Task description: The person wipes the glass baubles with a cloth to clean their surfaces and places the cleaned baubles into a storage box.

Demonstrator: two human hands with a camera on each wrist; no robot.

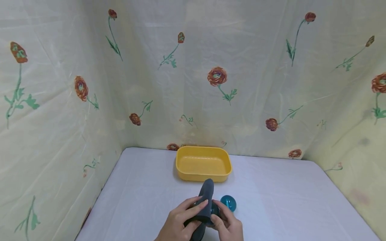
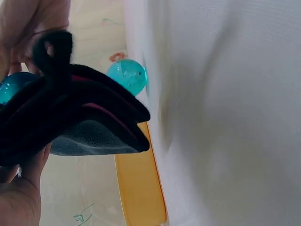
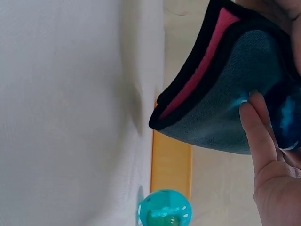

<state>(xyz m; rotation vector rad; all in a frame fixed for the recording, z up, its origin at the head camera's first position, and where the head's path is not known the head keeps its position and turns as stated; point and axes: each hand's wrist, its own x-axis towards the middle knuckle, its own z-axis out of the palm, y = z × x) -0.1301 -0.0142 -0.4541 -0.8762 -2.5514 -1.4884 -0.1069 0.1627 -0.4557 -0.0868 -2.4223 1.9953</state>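
My left hand [image 1: 181,221] grips a folded dark grey cloth [image 1: 206,194] with black edging. A pink inner layer shows between its folds in both wrist views, and a black hanging loop [image 2: 54,52] sticks out in the left wrist view. My right hand [image 1: 229,224] holds a see-through teal ball [image 1: 215,209] against the cloth, its fingers curled around the ball. Cloth and fingers hide part of that ball. Both hands are close together over the front of the table. A second teal ball [image 1: 228,203] rests on the table just beyond my right hand.
A yellow rectangular tray [image 1: 202,177] stands behind the hands, near the back edge of the white-covered table [image 1: 286,201]. Flower-patterned sheeting [image 1: 241,40] encloses the back and both sides.
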